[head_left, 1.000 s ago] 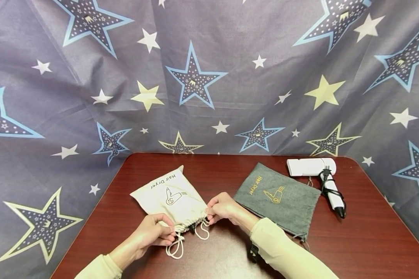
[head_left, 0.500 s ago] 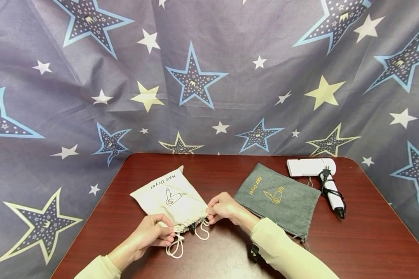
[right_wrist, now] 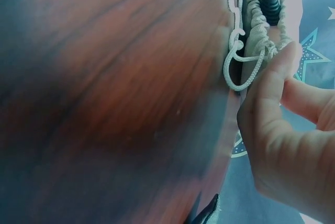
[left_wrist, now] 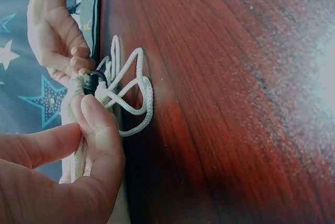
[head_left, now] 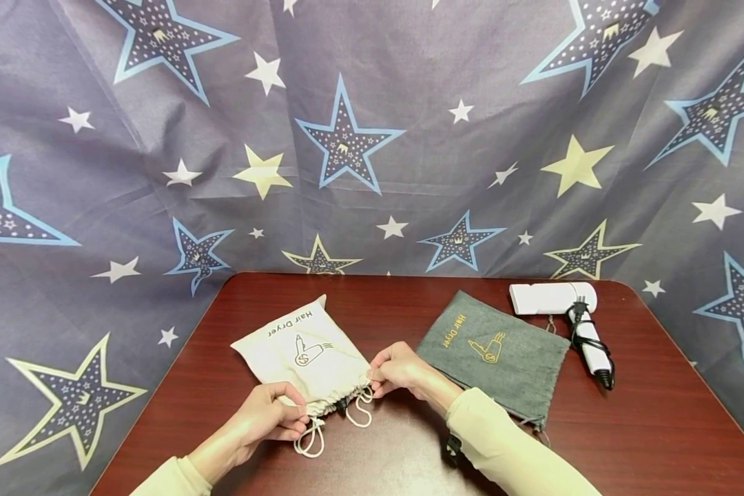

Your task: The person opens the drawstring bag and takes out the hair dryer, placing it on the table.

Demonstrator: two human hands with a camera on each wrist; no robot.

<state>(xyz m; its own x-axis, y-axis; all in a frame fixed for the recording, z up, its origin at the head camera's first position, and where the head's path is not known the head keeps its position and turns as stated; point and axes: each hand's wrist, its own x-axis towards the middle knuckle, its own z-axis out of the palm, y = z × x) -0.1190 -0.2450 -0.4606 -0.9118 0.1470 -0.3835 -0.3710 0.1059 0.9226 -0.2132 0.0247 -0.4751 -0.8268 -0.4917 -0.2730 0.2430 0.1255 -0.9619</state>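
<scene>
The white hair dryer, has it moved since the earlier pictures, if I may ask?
No: in the head view, the white hair dryer shows no visible shift in any direction against the far right corner of the table.

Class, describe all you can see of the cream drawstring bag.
The bag looks like cloth, with dark "Hair Dryer" lettering and a dryer outline. It lies on the table, gathered mouth nearest the camera, partly open, showing a ribbed black part inside. White cord loops trail from both sides of the mouth, whose edges the left hand and right hand pinch.
</scene>
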